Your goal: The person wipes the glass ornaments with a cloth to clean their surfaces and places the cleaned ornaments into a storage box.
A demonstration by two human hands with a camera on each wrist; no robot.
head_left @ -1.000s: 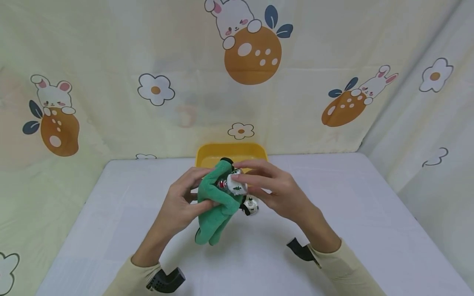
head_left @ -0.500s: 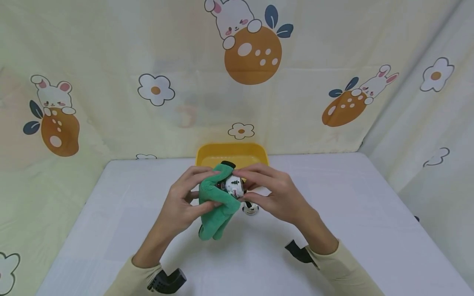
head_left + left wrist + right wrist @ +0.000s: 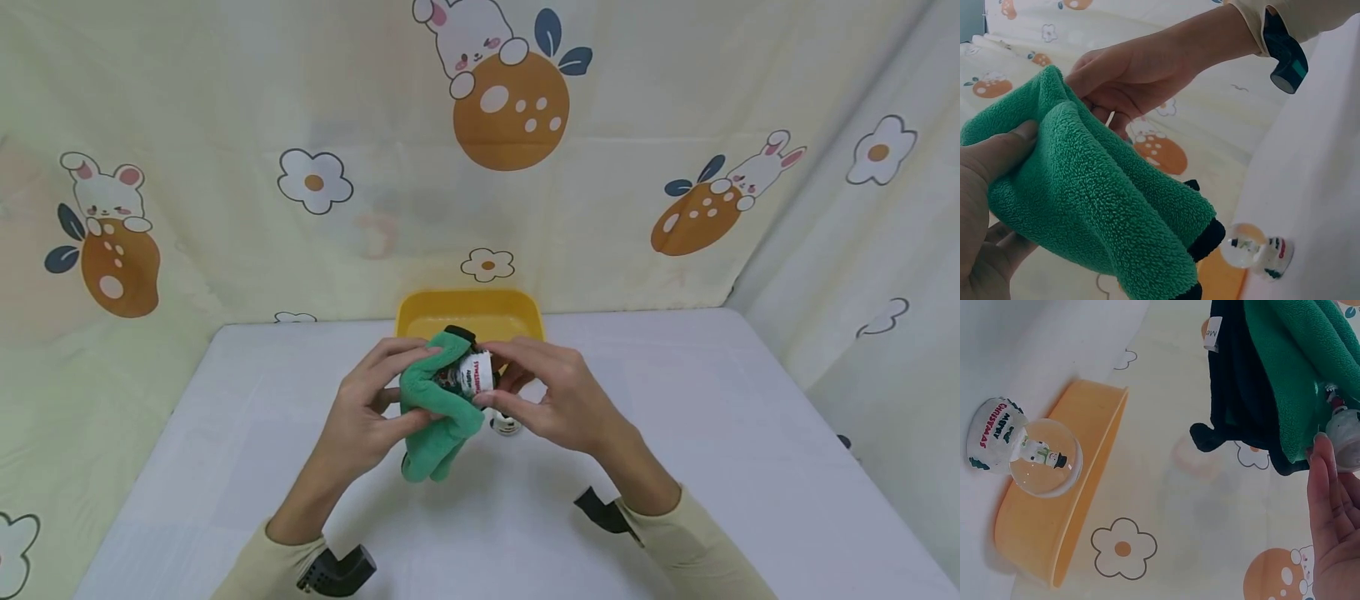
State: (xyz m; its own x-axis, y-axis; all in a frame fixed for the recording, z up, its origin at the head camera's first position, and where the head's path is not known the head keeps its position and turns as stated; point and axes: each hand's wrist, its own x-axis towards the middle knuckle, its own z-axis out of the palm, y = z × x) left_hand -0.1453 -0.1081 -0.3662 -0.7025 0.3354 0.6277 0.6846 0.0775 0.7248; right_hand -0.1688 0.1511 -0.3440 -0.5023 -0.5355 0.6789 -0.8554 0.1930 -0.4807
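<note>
My left hand (image 3: 363,412) grips a green microfibre cloth (image 3: 435,429) with dark edging, thumb on its near side. The cloth wraps part of a Christmas snow globe, whose white base (image 3: 477,373) with red lettering faces right. My right hand (image 3: 562,387) pinches that base between thumb and fingers. In the right wrist view a small red-and-white figure shows beside the held snow globe's base (image 3: 1344,440); most of the glass is hidden by cloth. On the table below stands a second snow globe (image 3: 1047,456), with a snowman inside and a "Merry Christmas" base.
Behind the hands, a yellow plastic tray (image 3: 480,298) stands at the table's back edge against a printed curtain (image 3: 225,250). The second snow globe is just in front of it. A white cloth covers the table (image 3: 660,400).
My right hand has turned the snow globe's base, so red lettering now shows where a green tree print was. The left hand stays almost still with the cloth.
</note>
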